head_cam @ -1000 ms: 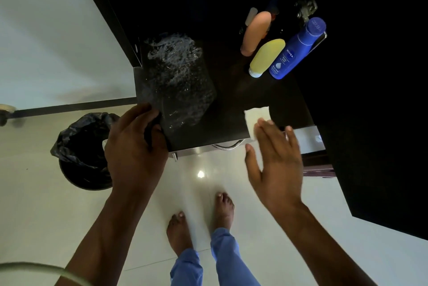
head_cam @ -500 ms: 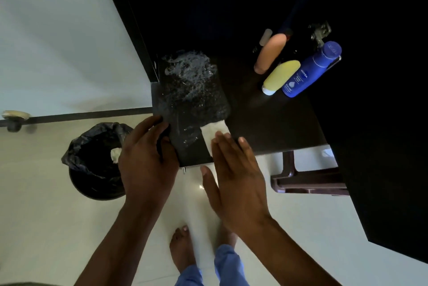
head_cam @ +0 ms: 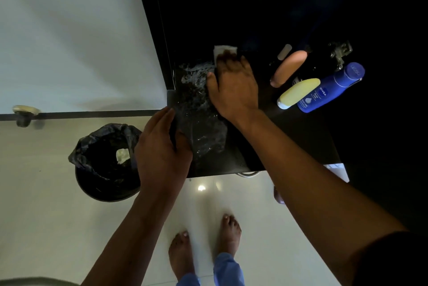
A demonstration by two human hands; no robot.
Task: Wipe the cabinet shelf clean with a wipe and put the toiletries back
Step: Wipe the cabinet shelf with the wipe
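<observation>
The dark cabinet shelf point(head_cam: 289, 137) carries a wet, foamy smear point(head_cam: 199, 109) on its left part. My right hand point(head_cam: 234, 86) lies flat on a white wipe point(head_cam: 223, 50) and presses it onto the shelf at the far end of the smear; only the wipe's far edge shows past my fingers. My left hand point(head_cam: 162, 146) grips the shelf's front left corner. At the right of the shelf lie a blue Nivea bottle point(head_cam: 331, 88), a yellow bottle point(head_cam: 298, 92) and an orange bottle point(head_cam: 288, 67).
A black-lined bin point(head_cam: 106, 163) with a crumpled white wipe inside stands on the pale floor to the left of the shelf. My bare feet point(head_cam: 203, 248) are below the shelf's front edge. A metal hinge point(head_cam: 340, 50) sits at the back right.
My right hand has slid the wipe from the shelf's front edge up through the foamy smear to its far end. My left hand kept its grip on the corner.
</observation>
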